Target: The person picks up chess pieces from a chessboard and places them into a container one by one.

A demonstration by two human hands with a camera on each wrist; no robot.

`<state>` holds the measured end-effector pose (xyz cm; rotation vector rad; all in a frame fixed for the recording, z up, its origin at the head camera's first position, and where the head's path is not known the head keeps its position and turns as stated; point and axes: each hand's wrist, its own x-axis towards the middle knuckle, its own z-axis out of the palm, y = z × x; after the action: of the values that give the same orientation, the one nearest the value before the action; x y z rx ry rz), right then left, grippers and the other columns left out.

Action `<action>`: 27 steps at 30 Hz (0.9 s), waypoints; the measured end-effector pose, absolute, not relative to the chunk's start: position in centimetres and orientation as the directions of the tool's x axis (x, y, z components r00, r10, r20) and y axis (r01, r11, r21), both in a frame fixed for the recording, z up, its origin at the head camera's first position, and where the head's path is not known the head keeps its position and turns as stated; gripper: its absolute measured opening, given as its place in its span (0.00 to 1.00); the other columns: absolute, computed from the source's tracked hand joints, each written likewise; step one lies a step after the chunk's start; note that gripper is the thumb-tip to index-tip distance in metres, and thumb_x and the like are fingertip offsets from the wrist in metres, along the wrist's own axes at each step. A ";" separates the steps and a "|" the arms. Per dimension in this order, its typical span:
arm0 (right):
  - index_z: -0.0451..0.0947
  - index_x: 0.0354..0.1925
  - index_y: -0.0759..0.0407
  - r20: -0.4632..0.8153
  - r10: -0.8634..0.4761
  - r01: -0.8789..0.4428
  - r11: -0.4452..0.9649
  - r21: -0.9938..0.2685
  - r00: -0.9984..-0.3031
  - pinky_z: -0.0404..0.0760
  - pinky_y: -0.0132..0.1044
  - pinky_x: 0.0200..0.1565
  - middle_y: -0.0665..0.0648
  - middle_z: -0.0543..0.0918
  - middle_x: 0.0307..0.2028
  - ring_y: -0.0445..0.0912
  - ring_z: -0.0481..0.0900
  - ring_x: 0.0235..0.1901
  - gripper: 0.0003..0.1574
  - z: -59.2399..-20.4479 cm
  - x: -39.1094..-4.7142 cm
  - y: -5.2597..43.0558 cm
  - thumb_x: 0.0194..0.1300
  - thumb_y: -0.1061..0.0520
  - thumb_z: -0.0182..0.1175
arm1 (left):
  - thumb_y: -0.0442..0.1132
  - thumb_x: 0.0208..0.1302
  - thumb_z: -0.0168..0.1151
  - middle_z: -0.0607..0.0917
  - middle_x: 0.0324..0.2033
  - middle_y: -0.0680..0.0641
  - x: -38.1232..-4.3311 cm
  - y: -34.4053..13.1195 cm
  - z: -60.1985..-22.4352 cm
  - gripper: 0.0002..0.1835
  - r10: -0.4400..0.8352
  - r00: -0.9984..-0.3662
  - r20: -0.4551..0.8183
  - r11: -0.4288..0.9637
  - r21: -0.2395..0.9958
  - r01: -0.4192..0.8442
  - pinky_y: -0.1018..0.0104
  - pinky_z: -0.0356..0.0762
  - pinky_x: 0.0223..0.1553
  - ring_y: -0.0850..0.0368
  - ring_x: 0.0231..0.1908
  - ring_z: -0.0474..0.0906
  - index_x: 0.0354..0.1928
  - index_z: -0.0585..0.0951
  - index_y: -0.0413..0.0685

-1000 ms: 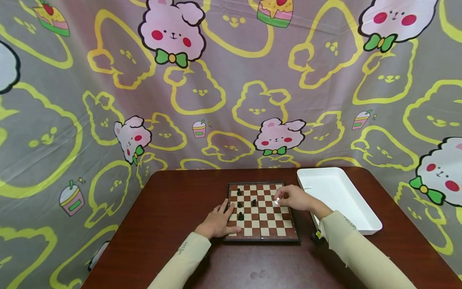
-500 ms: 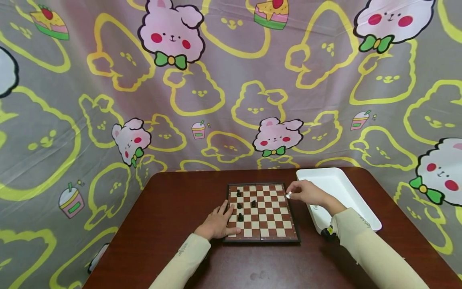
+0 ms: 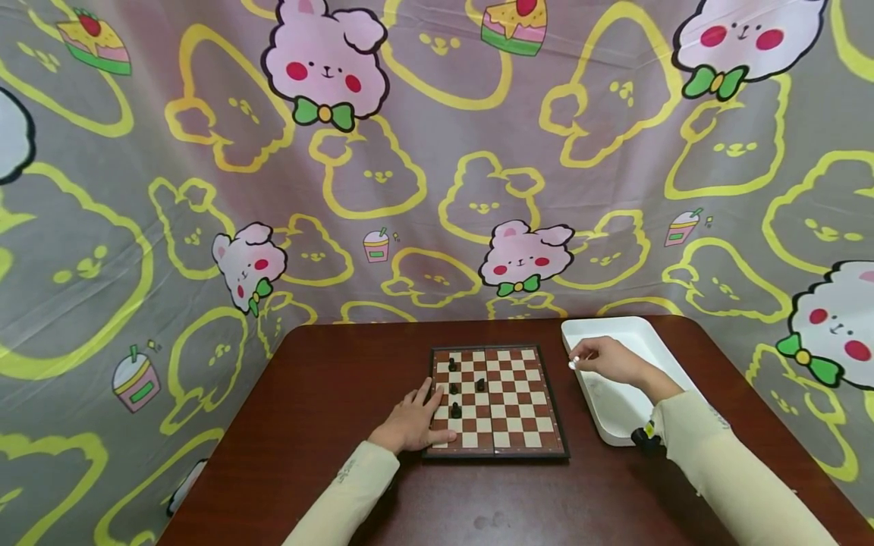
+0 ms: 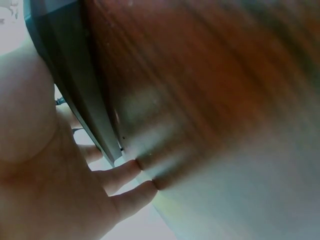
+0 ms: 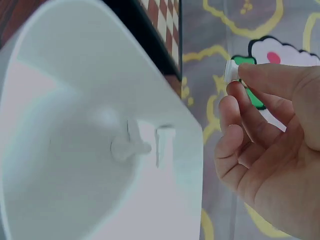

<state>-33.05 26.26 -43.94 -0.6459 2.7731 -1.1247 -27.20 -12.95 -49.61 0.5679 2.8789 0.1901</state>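
Head view: around us hangs a printed cloth (image 3: pixel 437 129), grey-pink with yellow outlines, rabbit faces and drink cups, closing in the far side, the left and the right. Below it we have a dark red-brown surface (image 3: pixel 328 379), wood-grained, with rounded far corners and a dull shine at the near middle.

On its right part sits a white tray (image 3: pixel 611 417); left of that, a little apart, lies the chessboard (image 3: pixel 501 413), flat and unfolded.

Our left hand (image 3: pixel 413 418) rests spread over the board's left edge, thumb at the near left corner, fingers wide and gripping nothing. That light weight should steady the board; we would avoid pushing it sideways.

Our right hand (image 3: pixel 611 360) is narrow, thumb and forefinger pinching a white piece (image 3: pixel 573 363) at the tray's left rim. Two more white pieces (image 5: pixel 127 149) show inside the tray in the right wrist view. To handle ours well, we'd lift the fingertips clear of the rim, hold the pinch firm but gentle, and lower rather than drop so small a thing.

The four black pieces (image 3: pixel 481 385) stand on the board's left half, some near our left fingers, so we should mind them.
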 end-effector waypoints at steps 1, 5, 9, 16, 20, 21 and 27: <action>0.78 0.36 0.61 0.082 -0.409 -0.350 0.642 -0.682 -0.909 0.71 0.38 0.30 0.52 0.77 0.27 0.45 0.74 0.29 0.07 -44.0 -33.1 26.6 0.57 0.60 0.58 | 0.76 0.44 0.40 0.41 0.67 0.45 -27.2 -12.9 -49.6 0.51 0.387 -0.906 -0.171 0.918 0.165 0.361 0.46 0.57 0.53 0.40 0.61 0.50 0.68 0.46 0.58; 0.78 0.35 0.61 0.076 -0.383 -0.330 0.660 -0.675 -0.921 0.71 0.38 0.30 0.52 0.77 0.26 0.44 0.73 0.28 0.07 -44.2 -33.3 27.6 0.57 0.60 0.58 | 0.76 0.45 0.40 0.41 0.67 0.45 -27.1 -12.9 -49.5 0.51 0.383 -0.907 -0.172 0.919 0.166 0.357 0.46 0.57 0.53 0.40 0.61 0.50 0.68 0.46 0.58; 0.78 0.35 0.60 0.078 -0.368 -0.322 0.669 -0.669 -0.927 0.72 0.38 0.30 0.51 0.77 0.26 0.44 0.74 0.28 0.06 -44.4 -33.5 28.5 0.56 0.61 0.59 | 0.75 0.46 0.40 0.40 0.67 0.45 -27.1 -12.8 -49.4 0.51 0.385 -0.906 -0.174 0.920 0.151 0.362 0.47 0.57 0.53 0.40 0.61 0.51 0.68 0.45 0.58; 0.78 0.35 0.62 0.073 -0.363 -0.313 0.663 -0.680 -0.929 0.72 0.38 0.29 0.52 0.77 0.26 0.44 0.74 0.28 0.07 -45.0 -33.8 29.7 0.56 0.61 0.60 | 0.76 0.45 0.40 0.41 0.67 0.45 -27.3 -12.8 -49.4 0.51 0.384 -0.907 -0.174 0.921 0.138 0.364 0.47 0.58 0.53 0.41 0.61 0.51 0.68 0.46 0.57; 0.78 0.34 0.64 0.086 -0.362 -0.320 0.660 -0.680 -0.928 0.72 0.37 0.29 0.53 0.76 0.25 0.44 0.73 0.27 0.07 -45.1 -33.7 30.2 0.55 0.62 0.60 | 0.75 0.46 0.41 0.40 0.67 0.45 -27.2 -12.9 -49.4 0.51 0.382 -0.906 -0.182 0.922 0.135 0.362 0.47 0.58 0.53 0.41 0.61 0.51 0.68 0.45 0.58; 0.78 0.34 0.65 0.087 -0.360 -0.320 0.662 -0.678 -0.929 0.72 0.36 0.29 0.53 0.76 0.25 0.44 0.73 0.27 0.07 -45.1 -33.6 30.3 0.54 0.62 0.60 | 0.75 0.46 0.41 0.40 0.67 0.45 -27.2 -12.9 -49.3 0.51 0.381 -0.906 -0.184 0.923 0.136 0.361 0.47 0.57 0.53 0.41 0.61 0.50 0.68 0.45 0.58; 0.77 0.34 0.65 0.081 -0.358 -0.319 0.677 -0.664 -0.930 0.71 0.37 0.29 0.52 0.76 0.25 0.44 0.72 0.27 0.07 -45.1 -33.3 30.7 0.54 0.62 0.59 | 0.75 0.46 0.41 0.41 0.67 0.45 -27.1 -13.0 -49.3 0.50 0.378 -0.908 -0.181 0.924 0.141 0.357 0.47 0.58 0.53 0.41 0.61 0.51 0.68 0.46 0.57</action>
<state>-33.30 30.68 -45.11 -0.5707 2.8259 -1.1020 -27.12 -12.97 -49.29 0.5559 2.8784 0.1543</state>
